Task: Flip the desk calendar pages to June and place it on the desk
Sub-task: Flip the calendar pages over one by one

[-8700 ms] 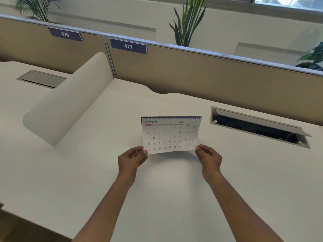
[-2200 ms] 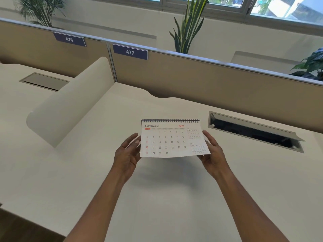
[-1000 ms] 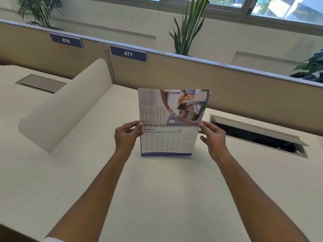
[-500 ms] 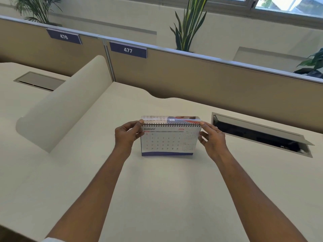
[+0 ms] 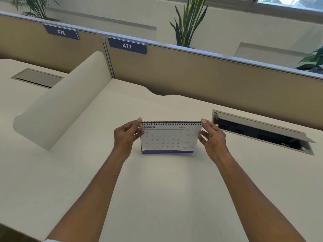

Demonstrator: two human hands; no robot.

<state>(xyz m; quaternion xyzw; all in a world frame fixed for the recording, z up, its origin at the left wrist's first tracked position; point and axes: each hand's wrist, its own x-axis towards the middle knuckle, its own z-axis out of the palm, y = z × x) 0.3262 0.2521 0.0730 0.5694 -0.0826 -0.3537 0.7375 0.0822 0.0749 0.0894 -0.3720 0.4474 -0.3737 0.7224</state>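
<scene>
A wide cream bench (image 5: pixel 157 198) with a smooth matte top fills most of the view; its far edge is cut in a soft wave where it meets a tan fabric-faced partition (image 5: pixel 201 81) capped with a grey metal rail. Two dark blue number plates (image 5: pixel 127 45) hang on that rail, and leafy plants (image 5: pixel 189 20) rise behind it below a window. A rounded cream divider (image 5: pixel 57 105) slants across the left part of the bench. Near the far right corner a grey metal cable hatch (image 5: pixel 262 131) stands open over a dark slot.

The calendar (image 5: pixel 169 137) stands upright near the middle of the bench, its dark blue base on the surface, black wire spiral along the top, white page showing August. The left hand (image 5: pixel 126 137) pinches the upper left corner between thumb and fingers; the right hand (image 5: pixel 212 137) pinches the upper right corner likewise. The near half of the bench lies bare around both forearms.
</scene>
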